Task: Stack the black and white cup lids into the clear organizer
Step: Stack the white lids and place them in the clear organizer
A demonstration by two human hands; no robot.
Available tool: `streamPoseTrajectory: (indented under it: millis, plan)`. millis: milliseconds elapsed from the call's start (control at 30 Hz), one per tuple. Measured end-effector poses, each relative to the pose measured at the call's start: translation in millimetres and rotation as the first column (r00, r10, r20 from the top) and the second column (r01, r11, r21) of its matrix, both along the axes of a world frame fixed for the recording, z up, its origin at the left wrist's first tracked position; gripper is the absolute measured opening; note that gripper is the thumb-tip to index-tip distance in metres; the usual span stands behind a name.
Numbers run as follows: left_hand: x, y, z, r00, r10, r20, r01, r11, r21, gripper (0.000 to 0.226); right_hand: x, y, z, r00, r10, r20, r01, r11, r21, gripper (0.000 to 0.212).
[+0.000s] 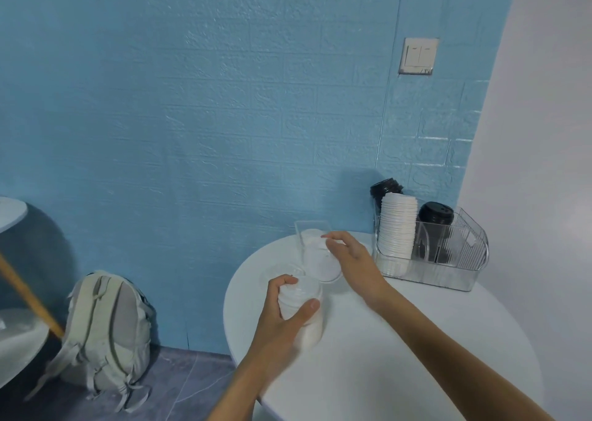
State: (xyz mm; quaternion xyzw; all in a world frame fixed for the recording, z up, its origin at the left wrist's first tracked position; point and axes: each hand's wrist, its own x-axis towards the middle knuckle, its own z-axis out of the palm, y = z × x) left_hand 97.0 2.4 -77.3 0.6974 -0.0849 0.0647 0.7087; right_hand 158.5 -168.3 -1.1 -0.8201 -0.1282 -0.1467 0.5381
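Note:
My left hand grips a short stack of white lids just above the round white table. My right hand reaches over a second pile of white lids standing in front of a small clear box; its fingers are spread and touch the pile's top. The clear organizer stands at the table's back right. It holds a tall stack of white lids, a stack of black lids behind that, and another black stack to the right.
A blue brick-pattern wall rises right behind the table. A grey backpack leans against it on the floor at left. Another white table with a wooden leg sits at the far left. A wall switch is above the organizer.

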Motion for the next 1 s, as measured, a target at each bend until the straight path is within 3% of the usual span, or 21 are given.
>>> streamPoseTrajectory:
  millis: [133,267,400,500,633,833,1000]
  plan:
    - [-1.0,0.3,0.4,1.0,-0.002,-0.003,0.002,1.0,0.011,0.059,0.9,17.5,2.7,0.998,-0.003,0.062,0.004,1.0,-0.012,0.018]
    - [-1.0,-0.6,2.2,1.0,0.009,-0.002,-0.009,1.0,0.013,0.058,5.2,29.1,10.5,0.996,-0.056,0.066,0.05,0.995,0.086,0.021]
    - [1.3,-2.3,1.9,1.0,0.018,0.001,-0.018,0.999,-0.038,0.066,6.1,43.2,4.5,0.999,-0.043,0.007,0.043,0.985,-0.165,0.018]
    - [3.4,-2.5,0.9,1.0,0.024,0.004,-0.024,0.999,-0.043,0.079,3.7,49.7,3.2,0.998,-0.063,-0.002,0.059,0.945,-0.322,0.032]
    - [3.8,-2.4,-0.4,1.0,0.012,0.011,-0.011,0.999,-0.046,0.087,-5.0,51.1,-2.1,0.999,0.033,-0.029,-0.043,0.867,-0.497,0.041]
    - [4.8,-0.4,-2.9,0.999,0.014,0.042,-0.013,1.0,-0.012,0.106,-14.8,47.7,-4.2,0.982,0.131,-0.138,-0.185,0.829,-0.527,0.055]
    - [2.9,-1.1,-2.8,0.998,0.025,0.055,-0.028,0.998,0.052,0.09,-24.2,44.3,-1.4,0.958,0.216,-0.191,-0.286,0.786,-0.548,0.04]
